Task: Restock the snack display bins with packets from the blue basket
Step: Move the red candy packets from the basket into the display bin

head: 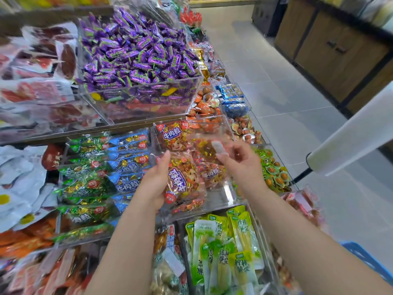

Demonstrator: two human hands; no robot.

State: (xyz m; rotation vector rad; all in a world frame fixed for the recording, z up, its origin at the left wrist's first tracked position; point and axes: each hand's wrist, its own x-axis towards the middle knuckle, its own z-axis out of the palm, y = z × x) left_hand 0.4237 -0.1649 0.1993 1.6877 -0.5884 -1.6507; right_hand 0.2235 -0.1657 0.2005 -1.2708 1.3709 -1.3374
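My left hand [156, 179] holds an orange beef-cube packet [182, 182] by its left edge, over a clear display bin [230, 193] that has several of the same orange packets in it. My right hand [238, 161] hovers above the bin's right side with fingers spread and a clear piece of wrap or bag [204, 137] pinched between thumb and fingertips. A corner of the blue basket [370, 260] shows at the lower right, beside my right forearm; its contents are out of sight.
Left of the orange bin sit bins of blue packets [129, 158] and green packets [85, 184]. Above is a bin of purple candies [138, 54]. Green bamboo-shoot packs [225, 250] lie below. A tiled aisle and wooden cabinets [331, 50] run along the right.
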